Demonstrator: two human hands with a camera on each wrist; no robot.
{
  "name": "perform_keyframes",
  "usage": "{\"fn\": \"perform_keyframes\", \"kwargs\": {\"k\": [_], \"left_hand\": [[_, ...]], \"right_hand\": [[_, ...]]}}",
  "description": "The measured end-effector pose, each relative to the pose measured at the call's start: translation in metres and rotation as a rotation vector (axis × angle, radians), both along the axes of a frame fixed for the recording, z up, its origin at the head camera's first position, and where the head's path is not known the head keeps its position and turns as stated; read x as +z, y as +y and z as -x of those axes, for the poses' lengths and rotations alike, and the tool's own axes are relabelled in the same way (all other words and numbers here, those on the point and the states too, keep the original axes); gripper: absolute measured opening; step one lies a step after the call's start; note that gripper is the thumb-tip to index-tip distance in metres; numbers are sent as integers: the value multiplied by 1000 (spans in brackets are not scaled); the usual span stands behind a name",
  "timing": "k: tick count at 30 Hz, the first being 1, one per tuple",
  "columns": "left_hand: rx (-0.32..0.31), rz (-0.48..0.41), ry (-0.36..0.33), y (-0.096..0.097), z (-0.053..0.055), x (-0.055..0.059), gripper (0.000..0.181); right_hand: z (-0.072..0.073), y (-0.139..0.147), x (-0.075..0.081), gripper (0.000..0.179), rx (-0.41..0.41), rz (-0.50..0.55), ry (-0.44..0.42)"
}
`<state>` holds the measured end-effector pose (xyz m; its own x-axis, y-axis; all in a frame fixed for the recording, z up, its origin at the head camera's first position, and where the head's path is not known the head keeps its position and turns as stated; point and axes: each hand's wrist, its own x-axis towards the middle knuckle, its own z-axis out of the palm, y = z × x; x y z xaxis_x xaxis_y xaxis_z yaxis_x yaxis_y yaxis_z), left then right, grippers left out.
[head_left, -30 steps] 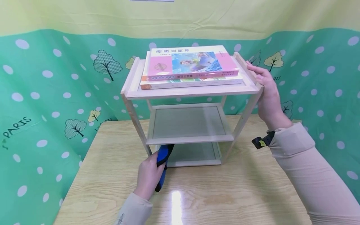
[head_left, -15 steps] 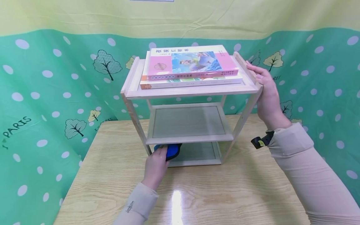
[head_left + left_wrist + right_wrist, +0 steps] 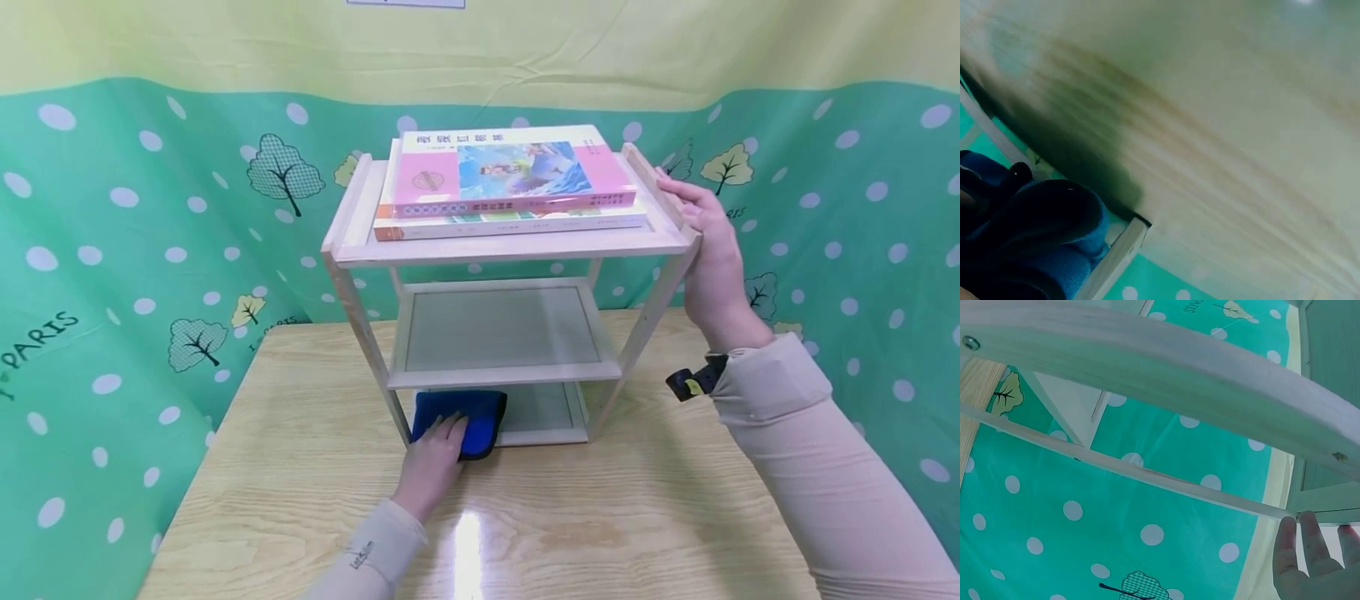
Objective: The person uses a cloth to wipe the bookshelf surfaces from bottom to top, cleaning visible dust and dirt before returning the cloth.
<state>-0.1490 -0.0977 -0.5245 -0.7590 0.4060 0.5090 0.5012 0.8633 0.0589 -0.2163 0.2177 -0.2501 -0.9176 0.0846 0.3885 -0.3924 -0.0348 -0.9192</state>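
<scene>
Nearest, over the bench's (image 3: pixel 570 533) front edge: a pale left sleeve (image 3: pixel 375 554) with tiny dark cuff lettering, too fine to read surely. Next, the left hand (image 3: pixel 431 467), fingers close together and laid across the blue cloth (image 3: pixel 483 429). Cannot tell whether pinching or only pressing, with the thumb hidden. Black-edged cloth under and around those fingers, at the front left corner of the rack's (image 3: pixel 510 250) lowest tier, covering part of its front edge.

Higher, a dark strapped device (image 3: pixel 693 382) on the right wrist, then the right hand (image 3: pixel 712 267) at the top tier's right edge, fingers apart and nearly straight, touching the side rail (image 3: pixel 657 190).

Within that tier's edges, a pink-and-white book (image 3: pixel 517 171) flat on a white-spined book (image 3: pixel 510 225). Chinese title on the upper cover, apparently ending 红树林. Farthest, a dotted green-and-yellow curtain (image 3: pixel 135 350), printed "PARIS" at left.
</scene>
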Motion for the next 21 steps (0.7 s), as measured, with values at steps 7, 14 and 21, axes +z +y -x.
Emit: {"fn": "perform_keyframes", "kwargs": {"k": [7, 14, 21], "left_hand": [[74, 67, -132, 0, -3, -2, 63], [69, 132, -269, -2, -3, -7, 71], [66, 137, -374, -5, -6, -15, 89]], "right_hand": [[1, 0, -1, 42, 5, 16, 12], [2, -1, -2, 42, -1, 32, 31], [1, -2, -1, 41, 5, 37, 19]]}}
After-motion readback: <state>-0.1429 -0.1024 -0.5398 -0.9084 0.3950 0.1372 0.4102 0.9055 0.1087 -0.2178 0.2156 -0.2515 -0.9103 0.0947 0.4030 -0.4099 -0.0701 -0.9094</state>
